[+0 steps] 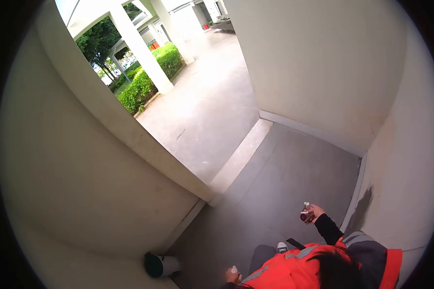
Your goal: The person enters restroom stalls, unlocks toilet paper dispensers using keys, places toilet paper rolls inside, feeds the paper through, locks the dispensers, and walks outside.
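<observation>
My right hand point(317, 212), in a black sleeve, is wrapped round a small clear bottle point(306, 215) with dark reddish-brown contents and a white top. The bottle is held out above the grey floor, near the right-hand wall. Low in the view, my left hand point(231, 276) is closed on a small white thing point(234, 269), too small to name for certain. My fingers partly cover both items. Between the hands show my red vest with grey strips point(287, 267) and one dark shoe with a white toe point(282, 247).
A pale bucket point(169, 265) with a dark green opening stands by the left wall. The right-hand wall bears a dark stain point(364, 207). A raised pale sill point(241, 156) crosses the doorway. Outside are a paved walkway point(202, 82), a column point(142, 53) and a hedge point(139, 91).
</observation>
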`<state>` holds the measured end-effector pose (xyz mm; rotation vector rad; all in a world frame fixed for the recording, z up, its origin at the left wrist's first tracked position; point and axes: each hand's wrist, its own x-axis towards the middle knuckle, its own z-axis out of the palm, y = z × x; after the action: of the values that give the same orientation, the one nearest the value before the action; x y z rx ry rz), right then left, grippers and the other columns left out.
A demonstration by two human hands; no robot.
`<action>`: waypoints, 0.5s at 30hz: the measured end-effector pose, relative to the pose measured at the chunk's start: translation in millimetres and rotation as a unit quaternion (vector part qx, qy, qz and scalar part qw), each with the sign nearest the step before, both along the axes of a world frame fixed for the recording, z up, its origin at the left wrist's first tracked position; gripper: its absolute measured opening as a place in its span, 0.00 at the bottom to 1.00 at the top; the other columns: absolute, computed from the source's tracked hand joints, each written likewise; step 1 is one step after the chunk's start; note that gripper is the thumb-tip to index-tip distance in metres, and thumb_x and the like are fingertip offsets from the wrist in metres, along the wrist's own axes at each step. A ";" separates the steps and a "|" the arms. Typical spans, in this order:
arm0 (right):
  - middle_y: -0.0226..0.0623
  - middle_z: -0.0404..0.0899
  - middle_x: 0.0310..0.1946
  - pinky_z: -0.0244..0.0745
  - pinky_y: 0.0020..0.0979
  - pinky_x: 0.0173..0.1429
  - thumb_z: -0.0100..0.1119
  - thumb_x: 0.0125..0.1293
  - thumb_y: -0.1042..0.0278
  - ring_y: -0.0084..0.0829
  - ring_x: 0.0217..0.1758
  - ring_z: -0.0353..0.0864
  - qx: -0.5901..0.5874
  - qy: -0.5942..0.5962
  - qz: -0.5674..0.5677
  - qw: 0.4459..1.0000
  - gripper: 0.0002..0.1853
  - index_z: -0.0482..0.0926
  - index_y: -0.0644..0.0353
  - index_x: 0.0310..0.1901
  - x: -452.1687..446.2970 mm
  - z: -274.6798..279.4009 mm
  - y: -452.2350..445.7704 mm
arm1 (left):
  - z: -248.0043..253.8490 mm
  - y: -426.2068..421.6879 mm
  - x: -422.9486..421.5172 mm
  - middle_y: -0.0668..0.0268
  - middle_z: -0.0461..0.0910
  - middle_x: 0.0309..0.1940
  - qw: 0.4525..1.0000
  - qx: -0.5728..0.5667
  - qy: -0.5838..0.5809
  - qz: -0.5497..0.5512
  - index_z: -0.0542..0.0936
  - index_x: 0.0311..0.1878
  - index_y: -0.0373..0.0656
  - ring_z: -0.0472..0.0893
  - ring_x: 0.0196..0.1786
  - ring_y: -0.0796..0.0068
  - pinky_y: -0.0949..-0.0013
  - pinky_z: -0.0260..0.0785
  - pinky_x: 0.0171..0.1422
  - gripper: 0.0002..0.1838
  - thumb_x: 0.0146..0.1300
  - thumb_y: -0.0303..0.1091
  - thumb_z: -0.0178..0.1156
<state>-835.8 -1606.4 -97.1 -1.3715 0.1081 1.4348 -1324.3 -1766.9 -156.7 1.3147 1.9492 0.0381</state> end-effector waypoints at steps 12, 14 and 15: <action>0.41 0.76 0.37 0.78 0.31 0.38 0.41 0.65 0.73 0.29 0.33 0.79 0.137 -0.041 0.141 0.980 0.14 0.68 0.64 0.51 -49.7 31.0 361.3 | -111.1 419.3 -114.5 0.54 0.80 0.29 0.997 -0.052 0.059 -0.003 0.79 0.32 0.40 0.80 0.37 0.57 0.60 0.71 0.41 0.19 0.46 0.47 0.60; 0.41 0.75 0.40 0.78 0.33 0.39 0.41 0.66 0.71 0.29 0.35 0.78 0.097 -0.055 0.145 0.983 0.14 0.69 0.64 0.51 -38.0 31.4 404.1 | -131.3 492.8 -100.2 0.54 0.80 0.28 0.997 -0.062 0.054 -0.004 0.80 0.31 0.39 0.80 0.36 0.57 0.60 0.71 0.41 0.20 0.48 0.49 0.60; 0.41 0.75 0.40 0.78 0.33 0.39 0.41 0.66 0.71 0.29 0.35 0.78 0.096 -0.066 0.147 0.982 0.14 0.69 0.64 0.51 -26.7 30.5 430.0 | -62.4 541.5 -56.6 0.54 0.80 0.28 0.996 -0.068 0.051 -0.005 0.80 0.30 0.39 0.80 0.36 0.57 0.60 0.71 0.40 0.20 0.48 0.50 0.60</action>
<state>-862.5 -1176.4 -66.6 -1.3569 -0.3243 1.5467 -1380.9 -1225.3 -219.1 1.2569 1.9932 -0.1673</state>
